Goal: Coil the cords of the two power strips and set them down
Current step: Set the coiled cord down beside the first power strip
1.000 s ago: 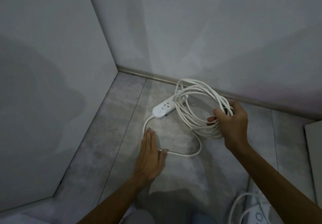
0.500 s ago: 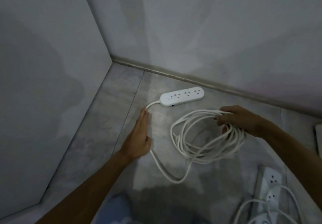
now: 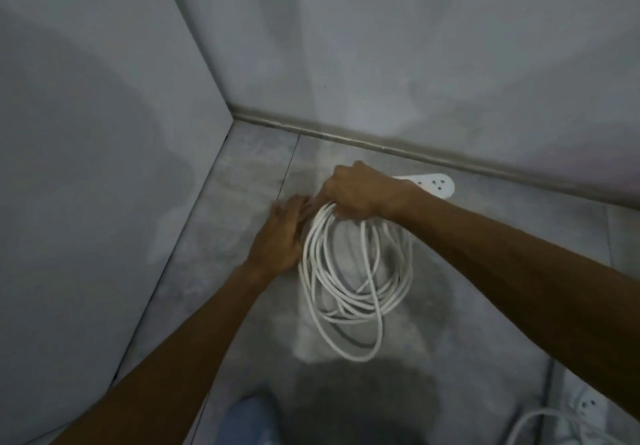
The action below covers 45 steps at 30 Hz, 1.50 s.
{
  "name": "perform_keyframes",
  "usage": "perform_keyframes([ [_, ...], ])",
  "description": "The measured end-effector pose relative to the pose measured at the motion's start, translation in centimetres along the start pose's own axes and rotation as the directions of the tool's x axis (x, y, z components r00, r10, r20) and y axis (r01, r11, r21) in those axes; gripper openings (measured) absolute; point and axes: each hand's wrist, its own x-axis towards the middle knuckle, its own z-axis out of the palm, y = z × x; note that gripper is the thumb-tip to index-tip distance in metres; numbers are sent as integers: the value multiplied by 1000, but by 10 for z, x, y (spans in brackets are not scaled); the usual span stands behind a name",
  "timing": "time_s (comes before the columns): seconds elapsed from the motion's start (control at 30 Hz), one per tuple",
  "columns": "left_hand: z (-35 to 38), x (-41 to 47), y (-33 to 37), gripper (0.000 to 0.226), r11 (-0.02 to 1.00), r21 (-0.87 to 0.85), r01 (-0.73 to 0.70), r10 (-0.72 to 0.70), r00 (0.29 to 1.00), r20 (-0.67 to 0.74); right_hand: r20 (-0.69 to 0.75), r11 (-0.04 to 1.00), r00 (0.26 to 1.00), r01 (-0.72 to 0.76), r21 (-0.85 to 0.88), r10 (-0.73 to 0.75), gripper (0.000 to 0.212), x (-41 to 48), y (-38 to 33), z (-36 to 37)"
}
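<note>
Grip's on: right hand [image 3: 356,195] curled round the top of the cord coil [image 3: 349,292], left hand [image 3: 280,238] flat against its side, power strip [image 3: 434,184] on the floor [image 3: 221,247] behind the wrist. Loose lower loops could spill if it slackens.

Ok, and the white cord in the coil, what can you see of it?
The white cord is thin, smooth, plastic-looking, gathered into several loose, uneven loops. The right hand grips the bundle's top; the left hand lies flat against its left side. Lower loops spread over the grey floor, one trailing nearest the camera.
</note>
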Motion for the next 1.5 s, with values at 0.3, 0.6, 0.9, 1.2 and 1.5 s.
perform_keyframes([
  [0.3,9,-1,14,90,986,152,71,-94,984,151,-531,985,836,-173,-18,137,46,-3,-2,60],
  [0.6,36,-10,15,81,955,294,35,-28,999,-27,-186,514,487,-724,461,853,106,-64,-70,120],
  [0.9,30,-12,6,82,972,223,-69,80,996,-40,-203,317,567,-109,942,798,95,-92,-52,130],
  [1.2,-21,33,-24,81,944,314,-101,104,995,7,-410,601,567,-197,775,715,88,-22,-55,122],
  [1.5,-61,66,-40,77,866,464,185,-115,978,-176,-309,421,414,-213,882,856,68,64,-78,93],
])
